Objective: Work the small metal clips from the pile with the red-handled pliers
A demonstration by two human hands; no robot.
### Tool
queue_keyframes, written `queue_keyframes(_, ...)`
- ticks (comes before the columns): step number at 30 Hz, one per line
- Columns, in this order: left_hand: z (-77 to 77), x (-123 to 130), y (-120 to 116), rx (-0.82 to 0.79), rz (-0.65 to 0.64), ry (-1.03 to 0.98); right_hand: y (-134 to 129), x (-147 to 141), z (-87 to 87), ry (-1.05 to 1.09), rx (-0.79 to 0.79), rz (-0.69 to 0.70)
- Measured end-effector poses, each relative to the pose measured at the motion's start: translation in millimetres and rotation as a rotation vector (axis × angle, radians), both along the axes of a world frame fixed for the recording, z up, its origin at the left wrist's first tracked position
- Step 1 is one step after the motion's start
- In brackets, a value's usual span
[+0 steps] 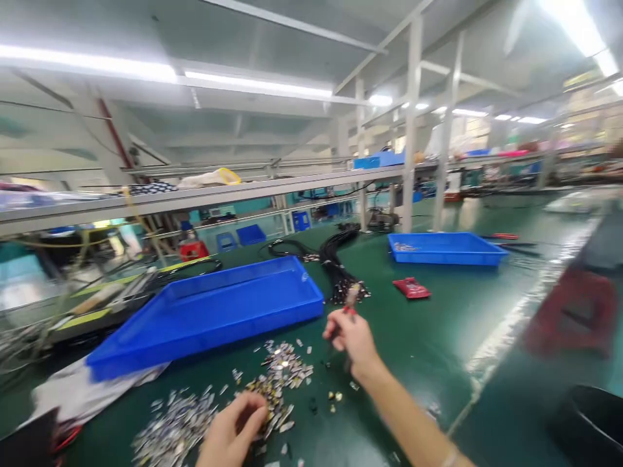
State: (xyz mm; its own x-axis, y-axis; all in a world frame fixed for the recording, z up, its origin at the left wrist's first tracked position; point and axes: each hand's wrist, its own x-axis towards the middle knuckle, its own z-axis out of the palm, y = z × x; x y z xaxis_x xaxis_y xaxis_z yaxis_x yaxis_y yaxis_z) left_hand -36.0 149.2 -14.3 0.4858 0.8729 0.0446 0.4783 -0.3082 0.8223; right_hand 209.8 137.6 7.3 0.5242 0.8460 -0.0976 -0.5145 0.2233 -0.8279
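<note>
My left hand (233,428) is low in the middle, its thumb and fingers curled together at the edge of a pile of small shiny metal pieces (285,366). Whatever is between those fingertips is hidden. A second heap of silvery pieces (170,428) spreads to its left. Farther right, my right hand (353,337) is closed around pliers (351,299) with red and dark handles, blurred, their head pointing up and away. Just beyond them lies a bundle of black cables (335,259) with small metal ends. A few yellowish bits (333,397) are scattered on the green tabletop (418,350) between my hands.
A large blue tray (233,324) stands behind the piles, partly over a white cloth (92,395). To the right are a red packet (411,288) and a smaller blue tray (448,250) with small pieces inside. White shelf posts (413,130) rise at the back.
</note>
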Motion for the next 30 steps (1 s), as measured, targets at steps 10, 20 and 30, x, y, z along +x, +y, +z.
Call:
queue_keyframes(10,21.6,54,-21,0.031,-0.151,0.068,-38,71,-59.2,-0.089,-0.041,-0.156)
queue_keyframes(20,-5.4,108,5,0.066,-0.189,0.186,-39,76,-64.5,-0.04,-0.018,-0.142)
queue_keyframes(30,-9.9,120,-3,0.155,-0.156,0.274,-40,77,-66.7,-0.026,-0.032,-0.138)
